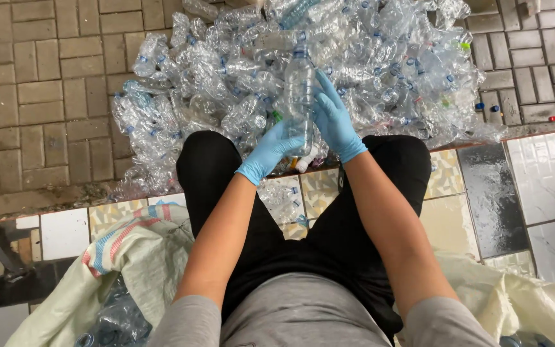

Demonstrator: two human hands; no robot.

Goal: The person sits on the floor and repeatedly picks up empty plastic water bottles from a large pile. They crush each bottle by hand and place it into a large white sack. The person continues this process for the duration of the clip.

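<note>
Gripped in both gloved hands: clear bottle [299, 96], upright, blue cap on top. Left hand [272, 149] curled round lower body; right hand [333, 119] flat against right side (fingers extended upward). Just beyond grip: bottle pile [226, 71] on paving. Below left of grip: sack [139, 257] holding more bottles.

only 1 view: a head-worn camera looking steeply down from above the person's own lap, facing forward over the knees. both forearms reach away from the lens, close in. the heap of clear bottles [303, 71] lies far, woven sacks [130, 257] near, at the bottom corners.
</note>
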